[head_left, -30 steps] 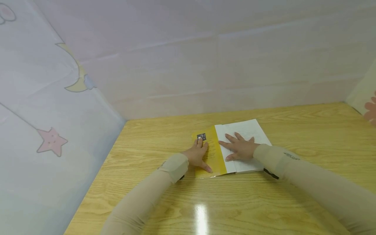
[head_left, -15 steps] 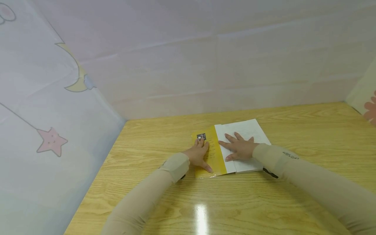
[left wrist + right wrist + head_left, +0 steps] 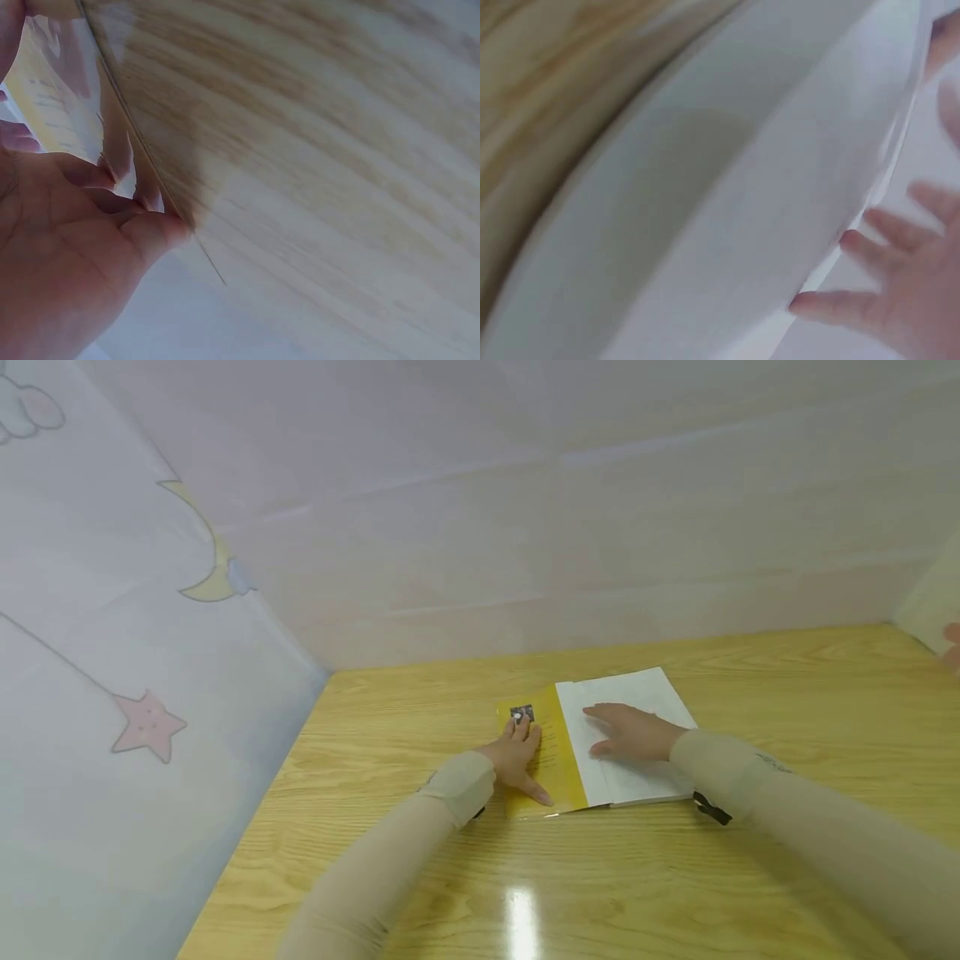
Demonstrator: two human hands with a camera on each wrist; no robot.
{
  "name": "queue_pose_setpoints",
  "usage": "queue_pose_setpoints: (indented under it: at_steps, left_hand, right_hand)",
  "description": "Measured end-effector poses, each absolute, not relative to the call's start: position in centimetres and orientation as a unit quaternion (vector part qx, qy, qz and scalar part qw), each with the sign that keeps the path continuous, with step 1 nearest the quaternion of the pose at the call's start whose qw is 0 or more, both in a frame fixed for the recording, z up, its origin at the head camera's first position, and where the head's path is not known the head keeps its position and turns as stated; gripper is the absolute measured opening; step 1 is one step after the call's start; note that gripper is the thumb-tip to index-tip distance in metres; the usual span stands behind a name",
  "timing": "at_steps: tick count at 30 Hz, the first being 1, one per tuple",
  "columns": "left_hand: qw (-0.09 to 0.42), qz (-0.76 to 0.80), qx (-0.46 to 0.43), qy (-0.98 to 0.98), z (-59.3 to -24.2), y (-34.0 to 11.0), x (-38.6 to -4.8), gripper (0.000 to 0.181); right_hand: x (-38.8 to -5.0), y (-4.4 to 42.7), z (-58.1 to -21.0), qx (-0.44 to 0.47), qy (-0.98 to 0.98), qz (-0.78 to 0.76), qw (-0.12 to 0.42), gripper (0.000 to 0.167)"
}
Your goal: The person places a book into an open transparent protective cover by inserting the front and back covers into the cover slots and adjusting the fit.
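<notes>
An open book lies on the table, its white page (image 3: 645, 688) on the right and a yellow cover flap (image 3: 556, 760) with a small dark picture on the left. My left hand (image 3: 514, 760) rests on the flap with fingers spread; in the left wrist view the fingers of that hand (image 3: 67, 240) lie on its glossy surface by the edge. Over the white page is my right hand (image 3: 633, 732), fingers extended and thumb apart. The right wrist view shows this hand (image 3: 907, 277) with spread fingers beside the page (image 3: 727, 225); whether the fingertips touch it I cannot tell.
The wooden table (image 3: 360, 735) extends around the book on all sides. Behind it hangs a pale wall covering (image 3: 600, 527), and at the left another sheet (image 3: 90, 827) carries a pink star (image 3: 148, 725) and a yellow moon. A light reflection lies near the front.
My right hand has risen from its flat, spread pose on the page, its fingers now closer together. My left hand stays on the yellow flap. The head view has shifted slightly.
</notes>
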State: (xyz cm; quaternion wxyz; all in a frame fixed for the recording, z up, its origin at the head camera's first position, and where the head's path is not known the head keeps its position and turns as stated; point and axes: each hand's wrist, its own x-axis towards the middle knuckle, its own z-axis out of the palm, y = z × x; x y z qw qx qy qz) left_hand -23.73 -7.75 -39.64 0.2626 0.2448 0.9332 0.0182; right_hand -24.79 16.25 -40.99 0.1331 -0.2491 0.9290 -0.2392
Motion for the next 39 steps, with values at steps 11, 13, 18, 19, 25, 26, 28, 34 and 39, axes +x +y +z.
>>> queue_pose_setpoints:
  at_steps: [11,13,18,19,25,26,28,34,39]
  left_hand:
    - [0.259,0.007,0.246,0.934,-39.7,-7.8,-24.0,0.118]
    - [0.26,0.005,0.246,0.934,-39.7,-7.9,-24.0,0.118]
    - [0.262,-0.001,0.244,0.934,-39.4,-7.9,-23.9,0.117]
    - [0.262,0.0,0.244,0.934,-39.2,-7.9,-23.8,0.117]
    - [0.264,0.002,0.24,0.934,-38.8,-7.7,-23.5,0.117]
    - [0.265,0.0,0.241,0.934,-38.8,-7.6,-23.5,0.116]
    - [0.262,-0.006,0.243,0.934,-38.8,-7.6,-23.4,0.116]
    - [0.257,-0.012,0.25,0.933,-38.7,-7.6,-23.5,0.116]
    - [0.253,-0.017,0.251,0.934,-38.8,-7.6,-23.6,0.116]
  right_hand:
    - [-25.6,21.7,-39.7,-0.08,0.952,-0.289,0.055,0.067]
    - [-25.8,22.7,-40.2,-0.063,0.957,-0.271,0.076,0.07]
    - [-25.7,23.5,-40.5,-0.031,0.951,-0.278,0.131,0.069]
    - [-25.6,23.4,-40.3,-0.024,0.95,-0.28,0.139,0.069]
    - [-26.3,23.2,-39.8,-0.011,0.951,-0.261,0.166,0.077]
    - [-26.5,23.4,-39.9,-0.012,0.951,-0.259,0.169,0.079]
    - [-26.9,23.8,-40.3,-0.012,0.949,-0.263,0.176,0.082]
    - [-27.5,24.6,-40.5,0.001,0.938,-0.292,0.185,0.087]
    - [-27.5,24.7,-40.2,0.03,0.922,-0.334,0.194,0.09]
